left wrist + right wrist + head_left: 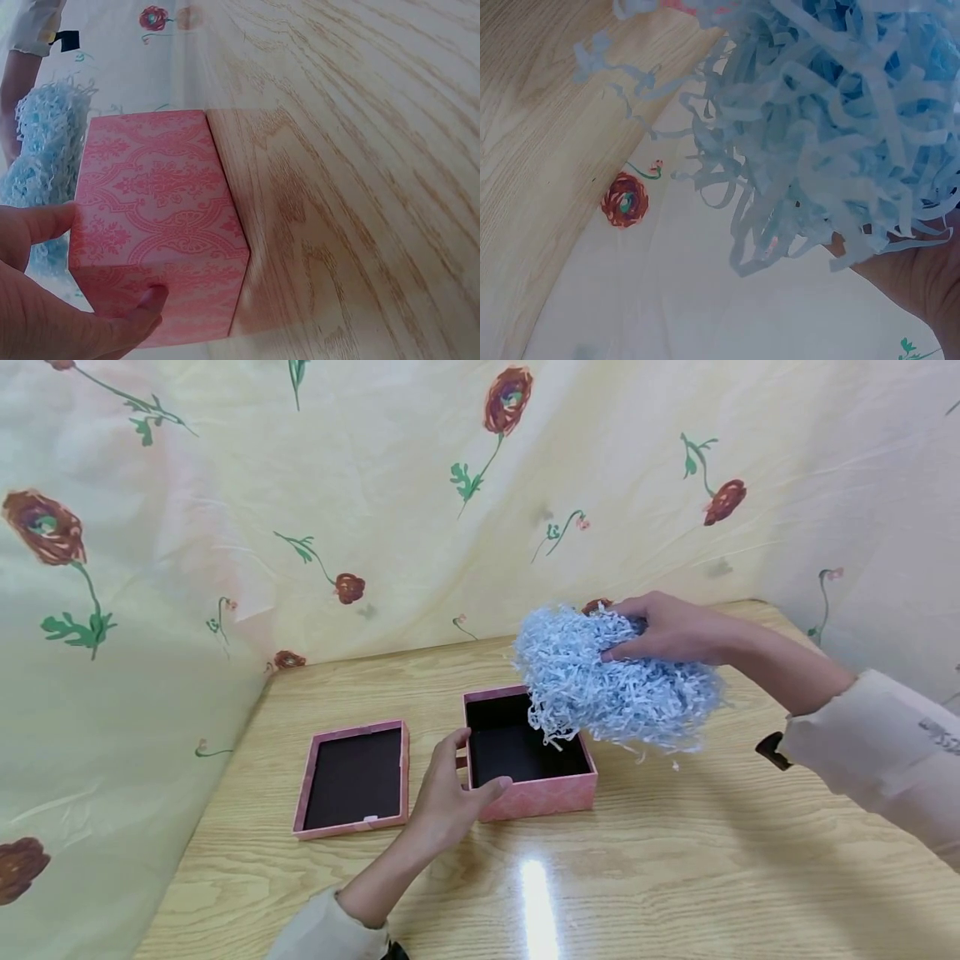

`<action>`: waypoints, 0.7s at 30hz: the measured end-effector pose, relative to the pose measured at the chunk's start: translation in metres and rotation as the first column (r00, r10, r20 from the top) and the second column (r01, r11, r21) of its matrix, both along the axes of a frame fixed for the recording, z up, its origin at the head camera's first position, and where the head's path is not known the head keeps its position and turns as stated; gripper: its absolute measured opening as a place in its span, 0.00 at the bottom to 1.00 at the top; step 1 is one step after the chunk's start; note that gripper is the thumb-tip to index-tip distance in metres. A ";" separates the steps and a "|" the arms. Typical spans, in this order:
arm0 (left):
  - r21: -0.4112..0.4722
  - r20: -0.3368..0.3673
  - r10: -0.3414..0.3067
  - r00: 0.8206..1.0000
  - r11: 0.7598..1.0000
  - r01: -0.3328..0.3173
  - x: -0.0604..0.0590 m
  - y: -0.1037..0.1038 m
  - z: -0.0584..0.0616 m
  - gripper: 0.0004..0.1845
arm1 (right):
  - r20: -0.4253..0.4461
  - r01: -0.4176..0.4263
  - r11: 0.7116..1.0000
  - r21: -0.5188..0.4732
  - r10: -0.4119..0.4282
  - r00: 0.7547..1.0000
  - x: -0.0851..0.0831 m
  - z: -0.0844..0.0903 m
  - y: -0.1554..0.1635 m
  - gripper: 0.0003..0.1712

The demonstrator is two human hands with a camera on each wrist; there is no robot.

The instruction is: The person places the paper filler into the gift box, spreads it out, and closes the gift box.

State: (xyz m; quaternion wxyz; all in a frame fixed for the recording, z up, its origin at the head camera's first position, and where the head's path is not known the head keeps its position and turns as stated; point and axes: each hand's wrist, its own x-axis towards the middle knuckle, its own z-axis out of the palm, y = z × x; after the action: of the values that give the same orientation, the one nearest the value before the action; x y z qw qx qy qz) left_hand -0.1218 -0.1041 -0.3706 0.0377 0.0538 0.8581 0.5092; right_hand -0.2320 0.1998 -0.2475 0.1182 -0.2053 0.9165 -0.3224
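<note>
- A big fluffy wad of pale blue shredded paper point(611, 681) is hanging in the air above the right-hand rim of the open pink box point(536, 795), a few loose strands dangling down into the box's dark inside.
- The right hand point(667, 628) is gripping the wad from the top, fingers curled into the shreds; in the right wrist view the paper strips point(832, 127) are filling most of the picture with part of the hand just showing at about 4 o'clock.
- The box is sitting on the wooden counter point(675, 860), near its middle, with nothing lying in it.
- The left hand point(450, 793) is gripping the box at its near left corner, thumb against the left wall and fingers pressing the front wall; in the left wrist view the fingers point(142, 307) are lying on the patterned pink side point(157, 202).
- The box's lid point(352, 777) is lying upside down at 9 o'clock from the box, just beside it but apart from it.
- A cream cloth with red flowers point(375, 485) is hanging behind and to both sides of the counter.
</note>
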 end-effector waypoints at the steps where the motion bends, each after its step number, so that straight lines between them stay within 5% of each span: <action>1: -0.001 -0.002 0.000 1.000 1.000 0.000 0.000 0.000 0.000 0.44 | 0.003 -0.003 1.000 -0.003 0.003 1.000 0.000 0.000 -0.002 0.33; 9: 0.007 -0.005 0.004 1.000 1.000 -0.004 -0.001 0.001 0.001 0.43 | 0.010 -0.023 1.000 0.012 0.023 1.000 -0.002 -0.004 -0.014 0.39; 21: 0.021 -0.009 0.000 1.000 1.000 0.000 -0.001 0.001 0.000 0.44 | -0.038 -0.066 0.998 0.005 0.066 0.997 -0.002 -0.008 -0.031 0.28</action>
State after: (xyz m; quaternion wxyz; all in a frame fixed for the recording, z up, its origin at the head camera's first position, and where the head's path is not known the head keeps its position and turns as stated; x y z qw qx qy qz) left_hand -0.1226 -0.1033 -0.3702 0.0332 0.0564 0.8530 0.5178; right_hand -0.2343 0.1687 -0.2558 0.1118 -0.2411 0.9119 -0.3127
